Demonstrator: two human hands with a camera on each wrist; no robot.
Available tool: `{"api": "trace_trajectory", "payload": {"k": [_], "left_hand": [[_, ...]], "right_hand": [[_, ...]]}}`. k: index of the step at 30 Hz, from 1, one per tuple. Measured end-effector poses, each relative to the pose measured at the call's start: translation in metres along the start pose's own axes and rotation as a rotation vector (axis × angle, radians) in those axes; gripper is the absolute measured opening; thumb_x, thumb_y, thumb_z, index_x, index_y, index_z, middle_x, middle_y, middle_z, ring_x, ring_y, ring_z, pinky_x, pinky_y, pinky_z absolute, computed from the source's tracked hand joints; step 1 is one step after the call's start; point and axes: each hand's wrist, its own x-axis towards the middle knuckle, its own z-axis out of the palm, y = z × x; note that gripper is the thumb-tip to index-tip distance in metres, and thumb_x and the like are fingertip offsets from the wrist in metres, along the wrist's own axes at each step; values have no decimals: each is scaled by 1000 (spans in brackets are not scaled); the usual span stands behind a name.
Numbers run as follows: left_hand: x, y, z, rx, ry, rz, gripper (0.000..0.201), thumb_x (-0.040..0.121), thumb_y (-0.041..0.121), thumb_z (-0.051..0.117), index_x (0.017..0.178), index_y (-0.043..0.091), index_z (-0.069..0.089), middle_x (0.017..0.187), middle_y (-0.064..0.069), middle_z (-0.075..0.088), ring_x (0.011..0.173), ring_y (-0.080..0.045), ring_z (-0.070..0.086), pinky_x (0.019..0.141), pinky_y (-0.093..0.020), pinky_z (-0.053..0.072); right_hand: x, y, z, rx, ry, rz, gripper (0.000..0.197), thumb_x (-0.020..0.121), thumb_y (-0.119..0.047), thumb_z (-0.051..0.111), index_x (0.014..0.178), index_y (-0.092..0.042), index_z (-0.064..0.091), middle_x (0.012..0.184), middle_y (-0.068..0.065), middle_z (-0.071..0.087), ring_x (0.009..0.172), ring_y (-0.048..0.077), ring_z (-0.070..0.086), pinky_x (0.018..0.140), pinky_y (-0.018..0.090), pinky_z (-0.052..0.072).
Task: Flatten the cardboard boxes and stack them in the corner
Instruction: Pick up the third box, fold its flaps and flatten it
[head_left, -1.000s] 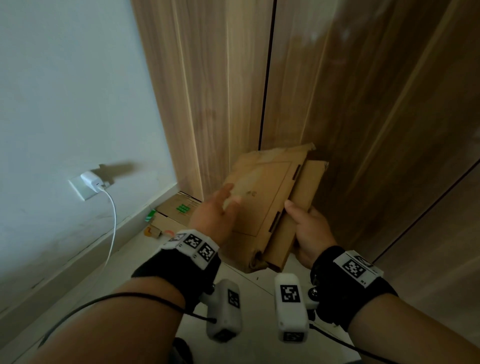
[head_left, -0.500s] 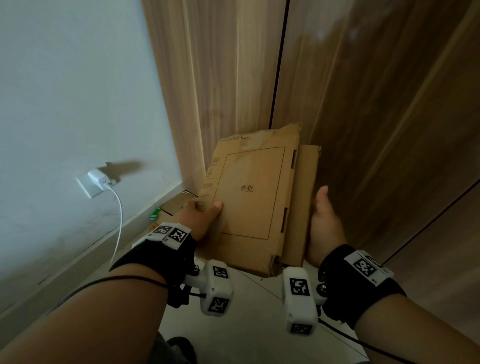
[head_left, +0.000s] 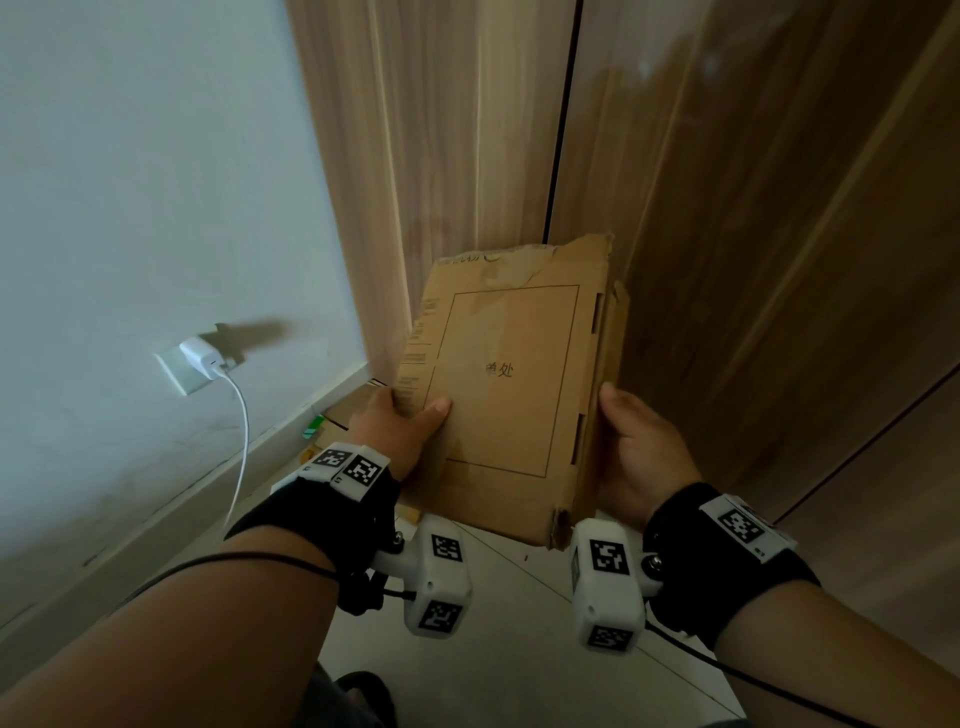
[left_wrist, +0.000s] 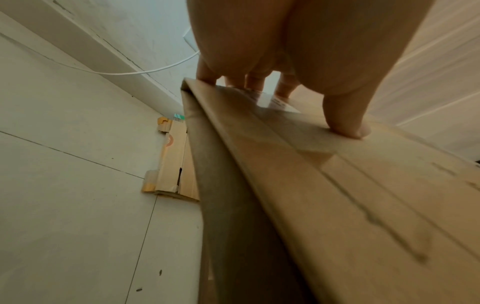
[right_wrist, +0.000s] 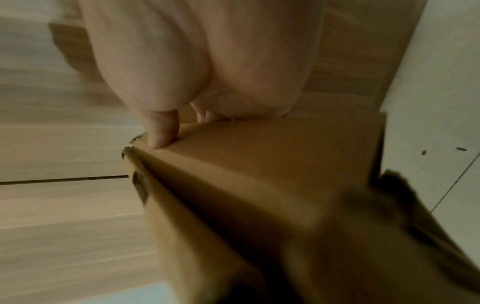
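Both hands are holding the flattened box (head_left: 506, 384) up in front of the wooden panels (head_left: 727, 208), and printed inside its black rectangle two characters are showing, the second reading "处", the first too faint to tell; small print down the 9 o'clock edge is too small to read. The left hand (head_left: 397, 431) is making its grip with the thumb lying across the printed face and fingers wrapped behind; the right hand (head_left: 636, 447) is clamping the 3 o'clock edge, thumb on top. Against half a second ago, the box is sitting much the same, though the side flap at 3 o'clock is now tucking in narrower. The left wrist view is giving us what the head view mostly hides: a flat cardboard stack (left_wrist: 172, 164) lying on the tiled floor (left_wrist: 78, 205) near the skirting, well below the held box, with the white cable (left_wrist: 116, 73) looping above it. Up at 9 o'clock, a white charger (head_left: 200, 356) is sitting in the wall socket.
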Motion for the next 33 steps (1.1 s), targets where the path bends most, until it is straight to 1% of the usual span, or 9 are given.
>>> {"api": "trace_trajectory", "payload": {"k": [3,6,10,13,17,22,26,30,33], "left_hand": [[0,1,1,-39,13,4,86,61,66,62,130,17,44,126,-7,59,111,-31,58,98,-48,48],[2,0,0,-70,63,-18,113,36,74,61,132,18,41,128,-10,57,112,-32,57,97,-50,49],[0,0,-5,8,100,-69,99,54,65,68,134,16,36,129,-11,57,113,-34,57,98,-47,48],[8,-2,-14,40,142,-93,86,63,60,68,131,13,41,128,-13,58,114,-36,56,97,-45,48],[16,-5,-26,-26,154,-136,86,62,62,67,128,11,47,125,-13,62,109,-36,60,95,-45,51],[28,-17,-33,-77,78,-120,64,73,56,59,121,13,57,115,-10,68,101,-33,64,94,-45,52],[43,-28,-46,-322,41,-176,41,87,38,55,119,13,61,107,-11,68,101,-32,64,95,-48,51],[66,-44,-62,-368,-4,-223,39,88,29,54,124,13,57,122,-17,63,104,-28,60,99,-45,49],[87,-53,-66,-444,-65,-238,43,90,19,51,132,11,50,140,-18,51,101,-23,50,81,-39,49]], "right_hand": [[2,0,-1,-62,45,-12,35,90,-32,54,117,-10,57,125,24,62,117,41,58,98,62,43],[3,3,-1,-151,102,8,40,85,-46,57,112,-18,58,118,17,67,110,36,62,96,58,46],[6,10,0,-235,110,107,34,89,-49,48,110,-24,55,110,13,67,100,32,65,88,50,53],[3,14,3,-226,-39,176,35,93,-44,43,124,-31,52,106,8,65,89,25,61,69,38,51],[-5,18,11,-341,-228,220,45,87,-37,57,128,-49,41,120,2,59,106,26,55,78,40,47],[7,31,23,-364,-126,73,74,82,0,63,141,-27,27,111,-2,59,100,19,58,86,38,51],[27,25,41,-362,-56,-34,65,82,3,62,137,-15,33,124,4,56,110,24,56,99,48,46],[54,33,61,-469,-42,-113,57,83,-2,62,135,-11,40,120,3,54,109,21,55,93,34,45],[81,41,74,-552,6,-142,48,83,-12,65,127,-14,46,119,3,56,108,21,55,97,36,46]]}}
